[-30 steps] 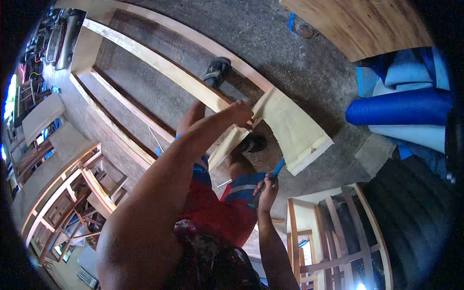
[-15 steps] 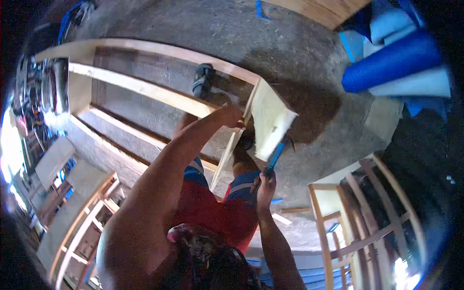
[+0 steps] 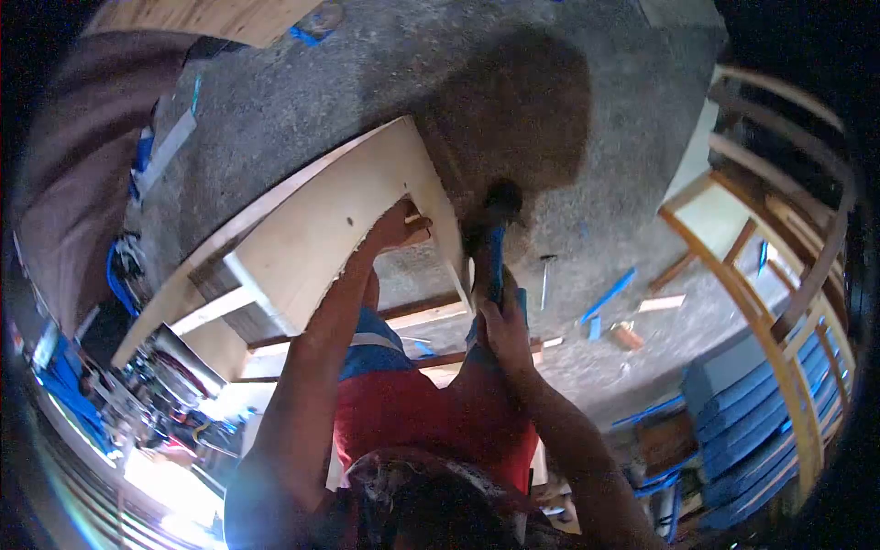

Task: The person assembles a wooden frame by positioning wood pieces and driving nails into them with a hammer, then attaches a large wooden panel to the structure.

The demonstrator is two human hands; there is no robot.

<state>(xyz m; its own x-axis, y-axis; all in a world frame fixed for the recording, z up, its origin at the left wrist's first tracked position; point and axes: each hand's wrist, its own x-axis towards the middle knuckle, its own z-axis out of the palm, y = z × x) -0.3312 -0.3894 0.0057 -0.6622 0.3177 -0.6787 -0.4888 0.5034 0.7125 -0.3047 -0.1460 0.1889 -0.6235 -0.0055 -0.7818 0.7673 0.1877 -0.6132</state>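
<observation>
A long wooden frame lies on the floor between my legs, with a pale plywood panel across its upper part. My left hand is at the panel's ragged edge, close to the end board. Its fingers are bent together; whatever they may pinch is too small to tell. In my right hand is a hammer with a blue handle, held upright near my knee. The hammer's head is dark and blurred against the shadow.
On the concrete floor to the right lie a thin tool, a blue strip and wood offcuts. A wooden chair-like frame stands at far right, above blue stacked pieces. Brown cloth hangs at left.
My view has turned, and the frame appears swung round, its plywood face now towards me. My left hand stays near the end board. The hammer has come upright beside the frame's end.
</observation>
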